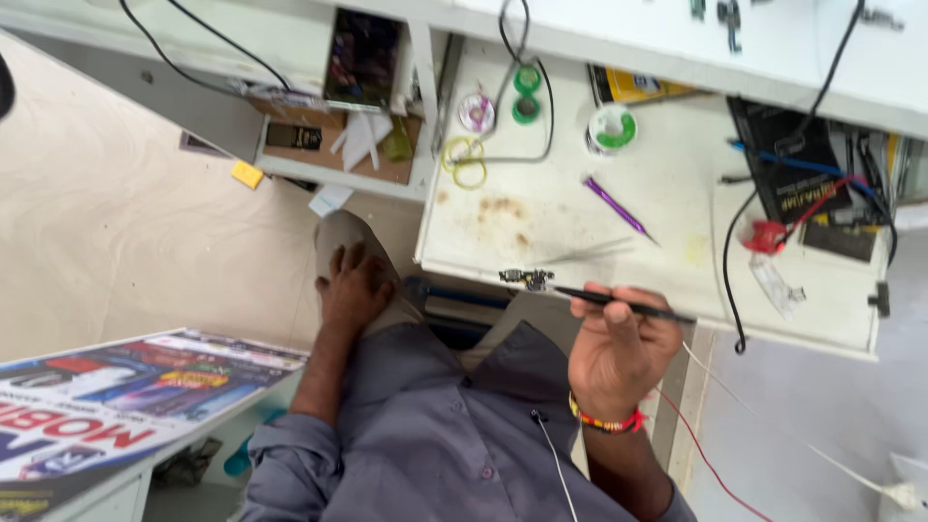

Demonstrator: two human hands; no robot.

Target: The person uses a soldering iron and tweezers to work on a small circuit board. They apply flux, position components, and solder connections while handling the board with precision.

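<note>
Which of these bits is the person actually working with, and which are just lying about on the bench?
In use:
- right hand holding black tweezers
- small circuit part at the tweezers' tip

Lying about:
- purple tool
- solder spool
- green tape rolls
- red clip
- left hand, resting on the knee

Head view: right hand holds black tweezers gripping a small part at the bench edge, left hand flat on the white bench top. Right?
Not quite. In the head view the left hand rests on the person's knee, off the white bench, not on its top. The rest holds: the right hand holds black tweezers gripping a small part at the bench edge.
</note>
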